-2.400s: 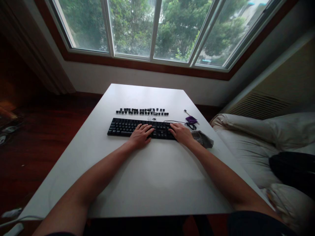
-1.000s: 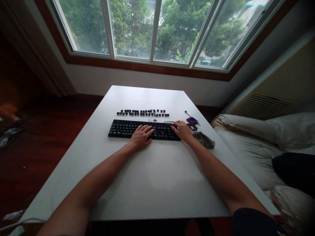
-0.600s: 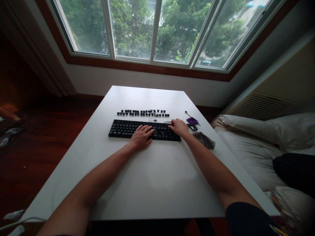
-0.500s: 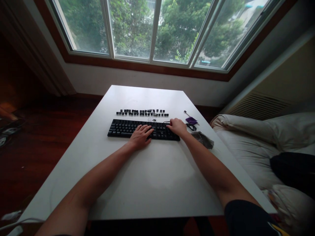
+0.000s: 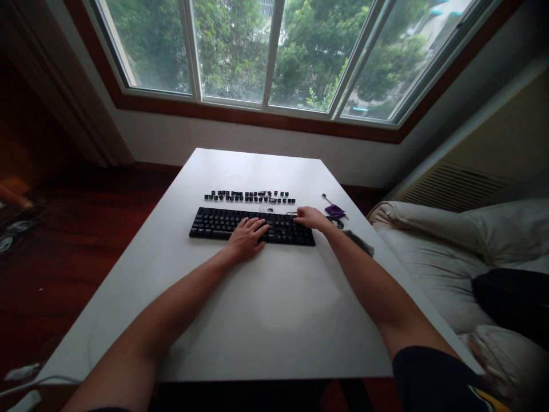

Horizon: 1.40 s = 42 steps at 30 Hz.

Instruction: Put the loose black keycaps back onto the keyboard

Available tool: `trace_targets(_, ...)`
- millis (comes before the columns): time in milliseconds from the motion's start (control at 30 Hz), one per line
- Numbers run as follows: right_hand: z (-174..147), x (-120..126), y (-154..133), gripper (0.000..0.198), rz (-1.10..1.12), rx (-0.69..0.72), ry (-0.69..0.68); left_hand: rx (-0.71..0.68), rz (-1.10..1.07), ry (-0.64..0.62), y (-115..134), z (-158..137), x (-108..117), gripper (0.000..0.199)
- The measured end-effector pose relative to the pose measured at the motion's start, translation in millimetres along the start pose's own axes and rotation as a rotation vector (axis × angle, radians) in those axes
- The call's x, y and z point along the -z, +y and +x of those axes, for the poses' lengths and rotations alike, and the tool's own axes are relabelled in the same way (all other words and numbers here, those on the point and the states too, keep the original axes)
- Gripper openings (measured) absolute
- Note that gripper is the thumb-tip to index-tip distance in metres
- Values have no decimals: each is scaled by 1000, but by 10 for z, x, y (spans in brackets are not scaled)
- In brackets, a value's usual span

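Note:
A black keyboard (image 5: 214,224) lies lengthwise across the white table. My left hand (image 5: 247,236) rests on its middle, fingers spread out flat over the keys. At the keyboard's right end, over the back edge, my right hand (image 5: 309,217) has thumb and fingertips pinched together. What the pinch holds, if anything, is too small to make out. Behind the keyboard, loose black keycaps (image 5: 240,198) stand in two rows. A small ring of thin wire (image 5: 266,210) lies between those rows and the keyboard.
Right of the keyboard lie a purple cloth (image 5: 335,212), a thin brush-like stick (image 5: 326,198), a coiled black cable (image 5: 337,222) and a grey bag (image 5: 360,242), partly hidden by my right forearm. A light-coloured sofa (image 5: 412,246) borders the white table (image 5: 257,320) on the right.
My right hand has shifted slightly right and its forearm covers more of the grey bag. My left hand stays on the keyboard. The whole view has moved a little.

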State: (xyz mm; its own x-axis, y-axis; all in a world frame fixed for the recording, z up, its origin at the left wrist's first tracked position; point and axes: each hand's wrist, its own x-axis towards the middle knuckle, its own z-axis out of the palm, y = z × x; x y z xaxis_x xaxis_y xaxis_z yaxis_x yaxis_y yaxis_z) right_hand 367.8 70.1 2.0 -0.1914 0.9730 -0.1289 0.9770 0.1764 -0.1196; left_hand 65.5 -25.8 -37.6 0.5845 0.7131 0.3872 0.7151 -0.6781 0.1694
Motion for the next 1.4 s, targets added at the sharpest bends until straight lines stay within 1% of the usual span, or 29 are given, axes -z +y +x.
trace_targets(100,13,-9,32,17,23,37,2,1,-1,1,1,-2,1,56)
trace_targets(200,36,7,30,15,13,37,-6,0,-3,0,0,-3,11,56)
trace_targets(467,103,81,30,15,-17,85,-78,-6,8,-4,-5,2,22,57)
trace_targets(767,75,52,20,11,-19,130,-50,-3,6,-7,-6,3,10,58)
trace_targets(1133,71,52,79,9,54,248,-42,-4,5,-1,-12,1,2,56)
trace_targets(1233,117,55,176,15,119,223,-89,0,9,-5,-11,4,8,57)
trace_targets(1300,171,48,275,22,214,176,-123,1,13,-6,-9,6,9,57)
trace_targets(1333,207,37,324,25,260,139,-116,1,15,-7,-9,7,9,57)
trace_targets(1367,250,22,366,26,286,97,-69,1,16,-8,-9,8,9,57)
trace_targets(1400,299,1,397,26,278,45,24,1,16,-9,-10,8,8,57)
